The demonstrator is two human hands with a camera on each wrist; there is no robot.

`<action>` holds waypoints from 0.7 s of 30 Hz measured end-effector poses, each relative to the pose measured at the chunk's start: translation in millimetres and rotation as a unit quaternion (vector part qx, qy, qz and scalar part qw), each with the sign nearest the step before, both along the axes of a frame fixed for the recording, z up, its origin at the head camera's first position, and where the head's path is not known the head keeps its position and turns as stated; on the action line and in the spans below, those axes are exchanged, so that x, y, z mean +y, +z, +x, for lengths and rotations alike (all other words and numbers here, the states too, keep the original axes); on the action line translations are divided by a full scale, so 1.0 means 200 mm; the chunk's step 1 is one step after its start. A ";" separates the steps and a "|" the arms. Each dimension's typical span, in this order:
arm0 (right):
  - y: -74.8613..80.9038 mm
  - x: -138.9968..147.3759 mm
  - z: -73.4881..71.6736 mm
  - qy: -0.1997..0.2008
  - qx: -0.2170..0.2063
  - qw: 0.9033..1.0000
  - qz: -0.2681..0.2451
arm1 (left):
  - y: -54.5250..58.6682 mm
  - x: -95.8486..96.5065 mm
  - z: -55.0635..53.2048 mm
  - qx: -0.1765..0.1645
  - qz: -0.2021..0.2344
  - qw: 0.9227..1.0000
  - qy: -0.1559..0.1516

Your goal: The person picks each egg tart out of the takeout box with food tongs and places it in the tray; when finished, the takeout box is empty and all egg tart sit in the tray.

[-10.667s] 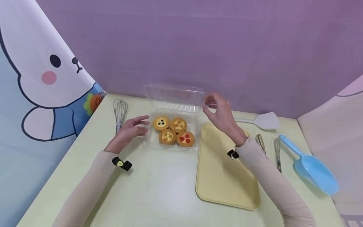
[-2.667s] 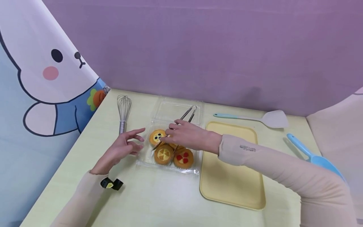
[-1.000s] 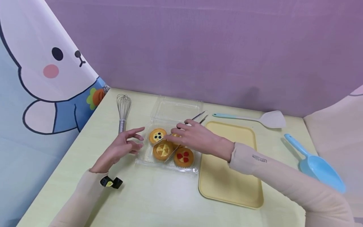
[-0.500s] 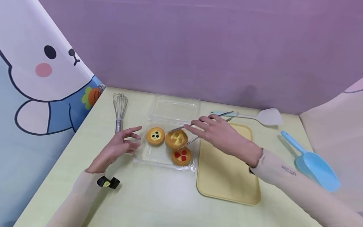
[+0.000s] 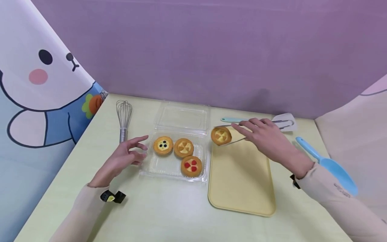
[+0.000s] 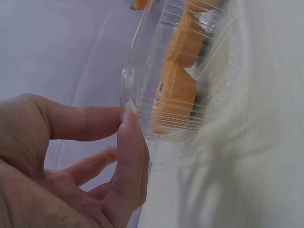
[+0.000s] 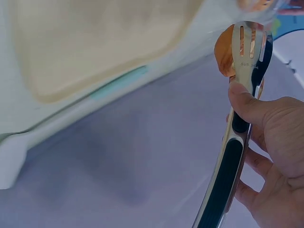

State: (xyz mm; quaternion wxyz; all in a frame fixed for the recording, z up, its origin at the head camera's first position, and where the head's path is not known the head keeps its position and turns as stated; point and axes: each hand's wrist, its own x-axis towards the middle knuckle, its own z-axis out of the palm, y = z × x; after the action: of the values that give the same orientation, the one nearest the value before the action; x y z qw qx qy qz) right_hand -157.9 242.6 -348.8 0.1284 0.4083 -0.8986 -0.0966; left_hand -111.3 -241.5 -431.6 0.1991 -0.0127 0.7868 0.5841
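Observation:
My right hand grips metal serving tongs with dark handle inlays. Between the tongs' ends is a tart with a wedge-patterned yellow top, raised over the tray's far left corner. On the left, a hinged clear plastic container lies with its lid folded back. Inside it sit a tart with dark dots, another wedge-patterned tart and a tart with red pieces. My left hand is at the container's left side; the left wrist view shows its thumb and a finger pinching the rim.
A yellow tray lies right of the container. Behind it, a spatula is partly covered by the right hand and tongs. A blue scoop lies at the right, and a whisk stands off to the left. A purple cloth hangs behind.
Earlier, the right hand took up tongs and gripped a wedge-patterned tart in the container. Over the last second it has carried that tart right, out to the tray's corner. The left hand barely moved.

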 end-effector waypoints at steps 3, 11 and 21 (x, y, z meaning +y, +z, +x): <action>-0.04 0.05 -0.03 -0.010 -0.006 1.000 -0.001 | 0.00 0.00 0.00 0.000 0.002 1.000 0.001; -0.14 0.10 -0.10 -0.025 -0.028 0.999 0.032 | -0.01 0.00 0.00 0.001 0.003 1.000 0.001; -0.19 0.06 -0.17 -0.006 -0.013 0.999 0.043 | 0.00 0.01 0.00 -0.006 -0.003 1.000 0.008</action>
State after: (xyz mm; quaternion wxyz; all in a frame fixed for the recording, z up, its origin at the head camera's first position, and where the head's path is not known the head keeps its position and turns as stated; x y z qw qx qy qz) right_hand -192.1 255.1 -386.5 0.0980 0.4093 -0.8977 -0.1305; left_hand -110.3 -239.9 -431.5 0.1994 -0.0233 0.7873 0.5830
